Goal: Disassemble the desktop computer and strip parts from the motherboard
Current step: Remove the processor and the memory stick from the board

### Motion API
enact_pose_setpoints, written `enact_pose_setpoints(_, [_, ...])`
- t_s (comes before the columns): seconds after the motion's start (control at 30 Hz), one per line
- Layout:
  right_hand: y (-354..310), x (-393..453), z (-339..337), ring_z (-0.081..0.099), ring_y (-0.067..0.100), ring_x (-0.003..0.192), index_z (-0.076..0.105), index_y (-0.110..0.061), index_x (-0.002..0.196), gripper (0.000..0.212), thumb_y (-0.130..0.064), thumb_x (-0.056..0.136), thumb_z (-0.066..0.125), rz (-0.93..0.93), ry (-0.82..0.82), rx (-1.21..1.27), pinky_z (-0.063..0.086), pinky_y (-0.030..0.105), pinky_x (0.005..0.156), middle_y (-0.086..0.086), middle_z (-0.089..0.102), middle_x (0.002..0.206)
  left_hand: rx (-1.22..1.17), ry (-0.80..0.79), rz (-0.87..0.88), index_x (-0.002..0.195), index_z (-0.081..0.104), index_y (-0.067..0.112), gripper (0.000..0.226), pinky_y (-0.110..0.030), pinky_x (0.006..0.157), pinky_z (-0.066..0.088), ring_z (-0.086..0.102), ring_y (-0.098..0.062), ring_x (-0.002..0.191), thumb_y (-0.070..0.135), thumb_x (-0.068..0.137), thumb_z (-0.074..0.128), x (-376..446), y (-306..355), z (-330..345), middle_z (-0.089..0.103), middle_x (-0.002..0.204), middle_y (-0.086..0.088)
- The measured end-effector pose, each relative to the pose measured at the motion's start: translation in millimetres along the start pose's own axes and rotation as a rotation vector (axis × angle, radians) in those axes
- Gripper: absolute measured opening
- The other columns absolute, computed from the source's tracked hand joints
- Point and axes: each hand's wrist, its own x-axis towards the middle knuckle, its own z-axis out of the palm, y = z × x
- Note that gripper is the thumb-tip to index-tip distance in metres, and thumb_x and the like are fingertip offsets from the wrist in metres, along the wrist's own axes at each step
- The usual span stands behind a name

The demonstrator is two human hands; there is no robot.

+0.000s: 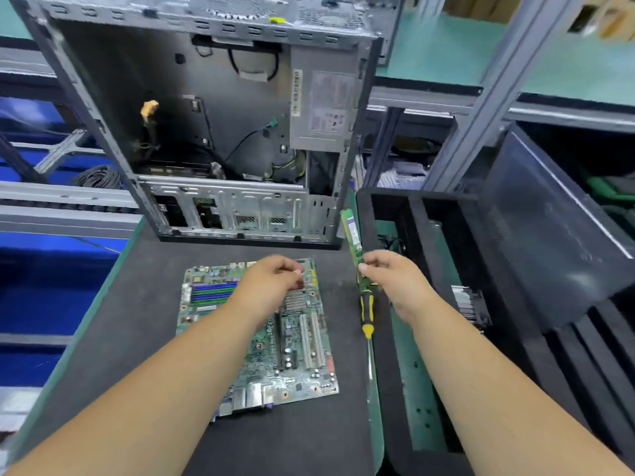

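A green motherboard (295, 341) lies flat on the dark mat in front of me. My left hand (275, 280) rests over its upper part with fingers curled near a small heatsink (294, 300); I cannot see whether it grips anything. My right hand (395, 276) pinches a green memory stick (352, 235) by its lower end, holding it upright just right of the board. Behind the board stands the open computer case (213, 132), with a power supply (323, 108) and loose cables inside.
A yellow-and-black screwdriver (367, 317) lies on the mat right of the board, under my right hand. A black compartmented tray (515, 269) fills the right side, with a finned heatsink (469, 304) by it. Blue bins (41, 269) sit at the left.
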Motion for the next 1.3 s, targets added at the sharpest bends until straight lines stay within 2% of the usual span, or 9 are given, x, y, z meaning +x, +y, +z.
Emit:
enact_pose_setpoints(0.1, [4, 11, -20, 0.056, 0.004, 0.071, 0.068, -0.023, 0.094, 0.011, -0.012, 0.090, 0.069, 0.025, 0.026, 0.007, 0.041, 0.019, 0.065, -0.006, 0.064, 0.084, 0.010, 0.004, -0.024, 0.093, 0.070, 0.020, 0.011, -0.027, 0.072, 0.050, 0.066, -0.009, 0.081, 0.015, 0.091, 0.061, 0, 2, 12, 0.072, 0.093, -0.003])
enact_pose_setpoints(0.27, [12, 47, -30, 0.057, 0.014, 0.073, 0.068, -0.022, 0.102, 0.020, -0.016, 0.084, 0.075, 0.136, 0.135, -0.068, 0.043, 0.025, 0.062, 0.000, 0.067, 0.094, 0.048, 0.040, -0.025, 0.091, 0.071, 0.025, 0.013, -0.032, 0.079, 0.051, 0.067, -0.015, 0.087, 0.017, 0.091, 0.061, 2, 4, 18, 0.072, 0.091, -0.001])
enact_pose_setpoints(0.37, [19, 74, -28, 0.059, 0.015, 0.078, 0.069, -0.016, 0.103, 0.024, -0.017, 0.081, 0.079, 0.135, 0.149, -0.126, 0.044, 0.025, 0.062, 0.004, 0.067, 0.096, 0.058, 0.109, -0.049, 0.090, 0.071, 0.027, 0.014, -0.034, 0.076, 0.054, 0.067, -0.014, 0.087, 0.019, 0.092, 0.060, 2, 2, 16, 0.071, 0.091, 0.001])
enact_pose_setpoints(0.5, [25, 101, -18, 0.064, 0.023, 0.087, 0.068, -0.015, 0.101, 0.027, -0.023, 0.079, 0.081, 0.138, 0.134, -0.244, 0.053, 0.034, 0.081, 0.006, 0.069, 0.091, 0.080, 0.179, -0.061, 0.089, 0.070, 0.028, 0.016, -0.021, 0.061, 0.047, 0.066, -0.010, 0.078, 0.017, 0.093, 0.059, -4, -1, 10, 0.070, 0.089, 0.002])
enact_pose_setpoints(0.6, [27, 109, -10, 0.062, 0.019, 0.071, 0.067, -0.015, 0.100, 0.027, -0.025, 0.079, 0.082, 0.134, 0.119, -0.302, 0.049, 0.029, 0.066, 0.004, 0.068, 0.086, 0.078, 0.209, -0.092, 0.093, 0.069, 0.029, 0.016, -0.023, 0.061, 0.048, 0.065, -0.012, 0.085, 0.017, 0.093, 0.058, -10, -4, 4, 0.071, 0.093, 0.005])
enact_pose_setpoints(0.8, [27, 111, -6, 0.058, 0.018, 0.075, 0.060, -0.020, 0.087, 0.026, -0.030, 0.079, 0.082, 0.061, 0.160, -0.493, 0.029, 0.025, 0.051, 0.000, 0.067, 0.088, 0.067, 0.291, -0.099, 0.090, 0.070, 0.029, 0.015, -0.037, 0.079, 0.052, 0.066, -0.022, 0.089, 0.017, 0.091, 0.060, -21, -7, -5, 0.071, 0.089, 0.001])
enact_pose_setpoints(0.97, [26, 114, -4, 0.064, 0.025, 0.080, 0.057, -0.017, 0.086, 0.025, -0.028, 0.082, 0.080, 0.038, 0.159, -0.515, 0.047, 0.032, 0.064, 0.003, 0.066, 0.086, 0.055, 0.335, -0.077, 0.090, 0.070, 0.029, 0.017, -0.024, 0.065, 0.046, 0.064, -0.018, 0.085, 0.016, 0.091, 0.060, -29, -12, -9, 0.070, 0.092, 0.000])
enact_pose_setpoints(1.13, [21, 97, 10, 0.059, 0.026, 0.077, 0.055, -0.017, 0.085, 0.016, -0.028, 0.093, 0.064, -0.098, 0.239, -0.526, 0.034, 0.030, 0.057, -0.001, 0.061, 0.081, 0.081, 0.414, -0.076, 0.092, 0.069, 0.029, 0.014, -0.021, 0.059, 0.040, 0.055, -0.015, 0.073, 0.018, 0.091, 0.060, -37, -21, -18, 0.066, 0.093, -0.004])
enact_pose_setpoints(1.3, [4, 60, 46, 0.060, 0.015, 0.074, 0.062, -0.029, 0.085, 0.011, -0.033, 0.094, 0.061, -0.240, 0.065, -0.563, 0.047, 0.030, 0.065, -0.009, 0.064, 0.082, 0.096, 0.435, -0.055, 0.094, 0.066, 0.028, 0.017, -0.025, 0.056, 0.043, 0.055, -0.010, 0.070, 0.014, 0.091, 0.057, -38, -30, -31, 0.063, 0.090, 0.003])
